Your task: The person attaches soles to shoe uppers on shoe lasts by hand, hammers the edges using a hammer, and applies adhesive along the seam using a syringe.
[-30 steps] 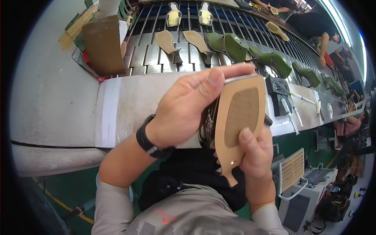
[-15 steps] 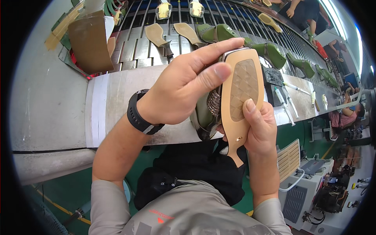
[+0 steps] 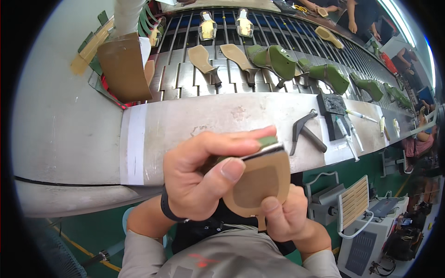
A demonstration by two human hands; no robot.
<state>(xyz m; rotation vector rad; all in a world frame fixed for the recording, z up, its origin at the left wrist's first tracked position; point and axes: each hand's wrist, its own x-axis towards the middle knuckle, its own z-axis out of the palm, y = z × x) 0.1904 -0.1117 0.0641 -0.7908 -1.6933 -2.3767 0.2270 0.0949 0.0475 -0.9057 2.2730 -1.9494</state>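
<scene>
A shoe on a green last (image 3: 268, 141) is held up at the table's front edge, its tan sole (image 3: 260, 181) facing me and its toe end up. My left hand (image 3: 197, 169) is closed around the left side of the shoe, thumb at the sole's edge and fingers over the green last. With its thumb pressed on the lower part of the sole, my right hand (image 3: 285, 215) grips the shoe from the right. The shoe's upper is mostly hidden. Beyond it on the table lies a hammer (image 3: 306, 132) with a dark handle.
A black block (image 3: 333, 111) and several syringes (image 3: 345, 134) lie at the table's right. Behind run metal rollers (image 3: 181, 69) with tan heeled soles (image 3: 200, 59) and green lasts with shoes (image 3: 273, 60). A brown board (image 3: 123, 69) stands far left. Other people work at the far right.
Both hands have brought the shoe down and nearer to my body, its toe end tipping toward me. The hammer on the table has come into view.
</scene>
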